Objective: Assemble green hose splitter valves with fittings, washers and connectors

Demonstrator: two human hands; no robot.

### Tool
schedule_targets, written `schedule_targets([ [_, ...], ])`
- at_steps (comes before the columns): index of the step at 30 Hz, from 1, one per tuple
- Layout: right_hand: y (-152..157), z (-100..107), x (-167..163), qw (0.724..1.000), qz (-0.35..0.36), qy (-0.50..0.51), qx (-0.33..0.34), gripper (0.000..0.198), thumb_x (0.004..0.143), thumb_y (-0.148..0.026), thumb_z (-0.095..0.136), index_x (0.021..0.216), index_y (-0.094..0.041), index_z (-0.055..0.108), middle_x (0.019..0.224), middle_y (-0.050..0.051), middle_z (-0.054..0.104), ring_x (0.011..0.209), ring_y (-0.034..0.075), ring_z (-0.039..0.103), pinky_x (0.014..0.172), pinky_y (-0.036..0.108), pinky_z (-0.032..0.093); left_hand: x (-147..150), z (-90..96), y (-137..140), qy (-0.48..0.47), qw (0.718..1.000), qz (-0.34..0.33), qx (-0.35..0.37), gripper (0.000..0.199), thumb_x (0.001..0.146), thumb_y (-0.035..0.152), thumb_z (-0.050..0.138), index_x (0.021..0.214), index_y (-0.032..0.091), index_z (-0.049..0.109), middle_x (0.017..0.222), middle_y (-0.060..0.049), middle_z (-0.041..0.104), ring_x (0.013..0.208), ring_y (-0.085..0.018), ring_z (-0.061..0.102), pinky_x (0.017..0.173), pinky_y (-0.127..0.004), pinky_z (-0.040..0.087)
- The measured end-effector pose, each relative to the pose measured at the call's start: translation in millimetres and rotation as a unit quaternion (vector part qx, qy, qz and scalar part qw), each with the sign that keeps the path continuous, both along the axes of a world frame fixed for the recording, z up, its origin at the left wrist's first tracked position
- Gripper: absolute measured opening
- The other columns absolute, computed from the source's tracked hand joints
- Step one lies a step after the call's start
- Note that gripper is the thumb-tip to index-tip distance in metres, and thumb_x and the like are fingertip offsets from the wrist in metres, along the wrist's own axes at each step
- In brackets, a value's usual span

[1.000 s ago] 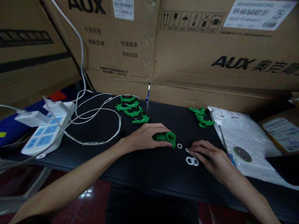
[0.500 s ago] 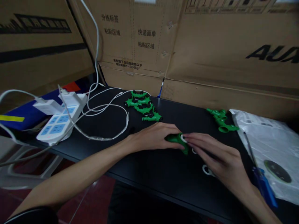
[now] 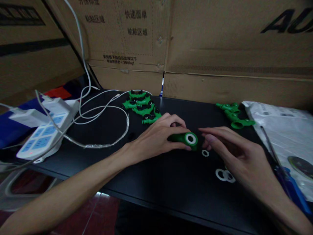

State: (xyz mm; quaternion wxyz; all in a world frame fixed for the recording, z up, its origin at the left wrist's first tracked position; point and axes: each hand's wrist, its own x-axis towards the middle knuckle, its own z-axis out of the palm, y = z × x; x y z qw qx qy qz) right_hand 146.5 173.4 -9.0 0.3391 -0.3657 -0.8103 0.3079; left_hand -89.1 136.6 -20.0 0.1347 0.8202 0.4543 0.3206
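Centrally, the left hand (image 3: pixel 156 132) gripped a green pipe (image 3: pixel 181 138) with a white ring (image 3: pixel 195 139) in its mouth, while the right hand (image 3: pixel 241 156) hung just beside, fingers loosely parted. Bare black counter (image 3: pixel 156 182) spread between them and its front edge, above red floor tiles (image 3: pixel 97 215). Cardboard (image 3: pixel 207 55) closed off the back, printed "300kgf", "快递面单" and a cut-off "AU".

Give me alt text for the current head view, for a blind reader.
A person's left hand holds a green fitting with a white ring in its end, the right hand close beside it. Loose white rings lie on the black table, more green fittings behind.
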Motion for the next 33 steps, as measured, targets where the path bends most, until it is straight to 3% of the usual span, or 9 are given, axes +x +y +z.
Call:
schedule_targets([
  [2,4.3,4.9,-5.7,0.992,0.027,0.008,-0.127,0.035,0.094,-0.05,0.063,0.109,-0.021,0.076,0.09,0.006,0.071,0.073,0.016,0.069,0.063,0.029,0.057,-0.6,-0.2,0.1,-0.011,1.0,0.021,0.018,0.027,0.089,0.032,0.077,0.114,0.021,0.074,0.119,-0.007,0.063,0.11,-0.021,0.059,0.097,-0.035,0.048],
  [5,12.1,7.5,-16.3,0.964,0.055,0.046,-0.258,0.051,0.086,-0.056,0.071,0.119,-0.017,0.071,0.091,0.008,0.073,0.074,0.019,0.072,0.07,0.033,0.062,-1.6,-2.0,0.2,-0.037,0.998,0.051,0.024,0.024,0.091,0.023,0.074,0.115,0.022,0.072,0.12,-0.006,0.059,0.105,-0.018,0.061,0.091,-0.032,0.052],
  [9,20.1,5.3,-30.1,0.925,0.047,0.115,-0.359,0.068,0.076,-0.056,0.081,0.129,-0.019,0.06,0.112,0.011,0.073,0.087,0.022,0.076,0.084,0.038,0.065,-1.3,-4.3,-0.3,-0.072,0.993,0.088,0.009,0.03,0.091,0.018,0.073,0.12,0.025,0.07,0.128,-0.005,0.059,0.097,-0.016,0.064,0.084,-0.031,0.056],
  [12,21.5,-1.1,-34.5,0.894,0.096,0.151,-0.41,0.062,0.079,-0.053,0.08,0.129,-0.021,0.062,0.126,0.012,0.07,0.093,0.024,0.077,0.092,0.044,0.064,1.2,-1.6,-3.4,-0.099,0.991,0.087,-0.028,0.033,0.092,0.018,0.073,0.124,0.026,0.07,0.136,-0.005,0.06,0.101,-0.016,0.067,0.088,-0.032,0.058],
  [14,22.0,-8.1,-34.2,0.889,0.111,0.167,-0.411,0.059,0.079,-0.054,0.08,0.126,-0.021,0.065,0.124,0.013,0.071,0.096,0.026,0.076,0.093,0.044,0.064,3.2,2.6,-6.5,-0.113,0.989,0.069,-0.06,0.037,0.092,0.017,0.071,0.127,0.026,0.068,0.143,-0.005,0.059,0.104,-0.016,0.069,0.089,-0.031,0.059],
  [18,25.0,-20.2,-30.6,0.928,0.06,0.147,-0.339,0.062,0.074,-0.058,0.082,0.123,-0.022,0.071,0.115,0.014,0.076,0.099,0.029,0.076,0.088,0.041,0.065,5.8,12.2,-11.4,-0.127,0.984,0.042,-0.115,0.051,0.086,0.026,0.076,0.135,0.023,0.064,0.155,-0.008,0.051,0.106,-0.019,0.071,0.092,-0.033,0.061],
  [21,25.7,-25.1,-29.2,0.951,0.042,0.126,-0.281,0.063,0.071,-0.061,0.082,0.12,-0.022,0.074,0.104,0.013,0.079,0.093,0.031,0.078,0.079,0.038,0.067,7.2,13.3,-11.9,-0.161,0.977,0.051,-0.131,0.037,0.091,0.029,0.068,0.127,0.022,0.07,0.153,-0.007,0.054,0.095,-0.016,0.073,0.087,-0.032,0.063],
  [26,21.3,-35.6,-30.9,0.968,0.038,0.134,-0.211,0.059,0.07,-0.061,0.082,0.113,-0.021,0.076,0.097,0.012,0.081,0.079,0.028,0.079,0.065,0.03,0.067,12.6,2.4,-11.4,-0.187,0.975,0.069,-0.099,0.028,0.086,0.022,0.07,0.113,0.016,0.075,0.142,-0.007,0.063,0.07,-0.008,0.069,0.072,-0.027,0.063],
  [33,16.1,-39.1,-34.5,0.966,0.02,0.136,-0.22,0.052,0.065,-0.053,0.083,0.105,-0.021,0.072,0.084,0.011,0.081,0.068,0.027,0.079,0.058,0.026,0.065,14.4,-1.8,-13.4,-0.163,0.984,0.051,-0.044,0.03,0.088,0.02,0.07,0.116,0.012,0.073,0.137,-0.01,0.066,0.086,-0.014,0.073,0.08,-0.028,0.062],
])
